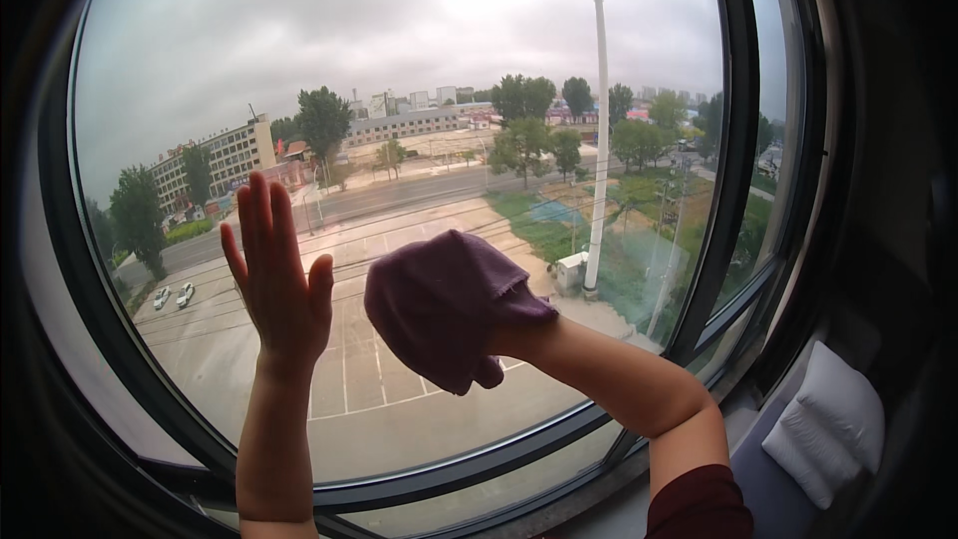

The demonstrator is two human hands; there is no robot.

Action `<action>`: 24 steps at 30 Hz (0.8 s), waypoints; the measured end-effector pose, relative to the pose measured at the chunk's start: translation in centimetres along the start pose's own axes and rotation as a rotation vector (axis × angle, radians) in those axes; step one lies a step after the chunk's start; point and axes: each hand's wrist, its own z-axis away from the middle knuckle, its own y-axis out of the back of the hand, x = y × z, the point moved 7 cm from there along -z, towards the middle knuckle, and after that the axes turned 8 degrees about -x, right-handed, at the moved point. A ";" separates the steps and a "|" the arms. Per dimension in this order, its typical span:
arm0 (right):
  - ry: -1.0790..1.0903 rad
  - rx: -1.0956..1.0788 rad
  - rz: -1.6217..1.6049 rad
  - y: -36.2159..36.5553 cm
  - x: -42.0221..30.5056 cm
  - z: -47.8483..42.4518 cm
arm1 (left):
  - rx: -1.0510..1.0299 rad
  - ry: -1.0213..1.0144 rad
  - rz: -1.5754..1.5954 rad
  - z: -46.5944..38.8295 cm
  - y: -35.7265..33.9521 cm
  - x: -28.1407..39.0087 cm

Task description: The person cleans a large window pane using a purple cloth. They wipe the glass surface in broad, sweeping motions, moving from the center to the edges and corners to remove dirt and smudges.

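Note:
A large window pane (449, 434) in a dark frame fills most of the head view. My left hand (281, 277) is raised flat at the glass, left of centre, fingers up, thumb apart, with nothing in it. At the centre, a purple cloth (449, 299) covers my right hand (498, 337) and hangs around its fingers, spread against the pane. Only the wrist and forearm show below the cloth, so the fingers are hidden. A dark red sleeve covers my right upper arm.
The dark window frame (449, 485) curves around the pane, with a narrower side window (748, 239) at the right. White pillows (831, 419) lie on a grey surface (771, 490) at the lower right. Outside, far below, are a parking lot, a road, trees and a tall white pole (601, 127).

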 end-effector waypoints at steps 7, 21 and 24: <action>0.327 0.492 0.444 6.7 -2.3 -6.8 | 0.150 -0.003 0.175 1.0 0.9 -1.4; -0.135 0.646 0.464 32.4 -1.9 -20.7 | 0.016 0.031 0.078 1.0 0.4 -1.9; -0.112 0.787 0.517 37.1 6.2 -19.2 | 0.008 0.042 0.038 1.1 0.5 -1.9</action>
